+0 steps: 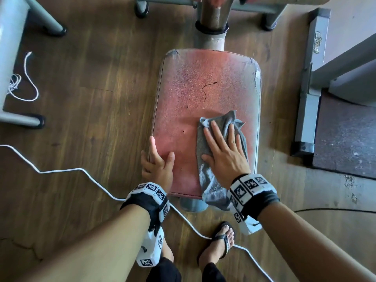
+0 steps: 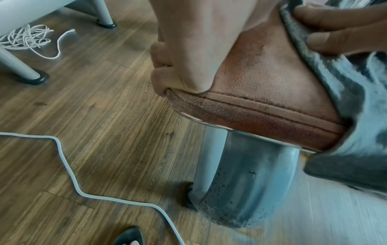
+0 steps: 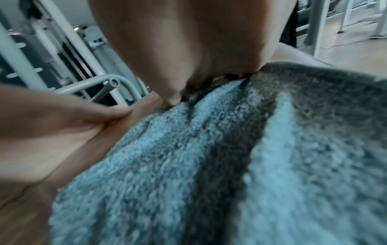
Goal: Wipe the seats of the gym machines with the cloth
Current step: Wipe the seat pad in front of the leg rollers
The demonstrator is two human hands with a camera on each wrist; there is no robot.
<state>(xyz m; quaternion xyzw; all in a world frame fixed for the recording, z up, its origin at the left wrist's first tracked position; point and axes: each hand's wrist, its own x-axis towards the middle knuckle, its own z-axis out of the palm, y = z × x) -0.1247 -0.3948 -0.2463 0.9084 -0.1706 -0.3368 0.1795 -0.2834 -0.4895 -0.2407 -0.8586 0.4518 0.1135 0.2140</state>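
Observation:
A worn red padded seat (image 1: 203, 82) sits on a grey post, with a dark curved scratch near its middle. A grey cloth (image 1: 211, 186) lies on the seat's near right part and hangs over the front edge. My right hand (image 1: 221, 147) lies flat on the cloth, fingers spread and straight. My left hand (image 1: 157, 163) grips the seat's near left edge, thumb on top. In the left wrist view its fingers (image 2: 161, 79) curl under the seat (image 2: 261, 99) rim beside the cloth (image 2: 356, 116). The right wrist view is filled by the cloth (image 3: 209, 165).
A white cable (image 1: 61, 169) runs over the wooden floor at the left and passes my sandalled foot (image 1: 221, 241). A coil of white cord (image 1: 18, 84) lies by a grey machine leg (image 1: 12, 58). A grey machine base (image 1: 311, 78) and dark mat (image 1: 345, 135) stand at right.

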